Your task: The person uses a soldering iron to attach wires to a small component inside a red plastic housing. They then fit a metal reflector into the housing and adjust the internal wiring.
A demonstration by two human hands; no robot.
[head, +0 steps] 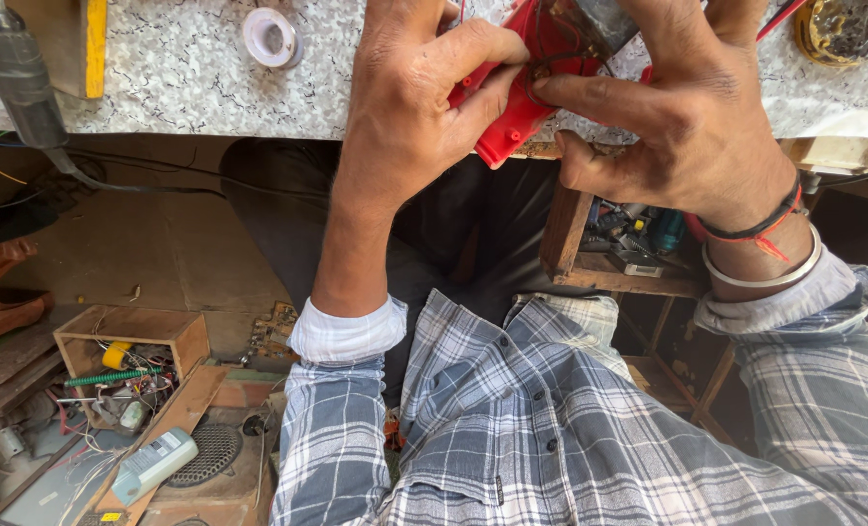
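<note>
Both hands worked the red plastic casing (517, 107) at the speckled bench (190, 78) edge: left hand (419, 107) clamped around it, right hand (687, 117) pinching its top; white tape roll (271, 37) nearby.

One camera only — worn on the person's head, looking steeply down past the workbench edge (210, 88) to lap and floor, close on both hands.
</note>
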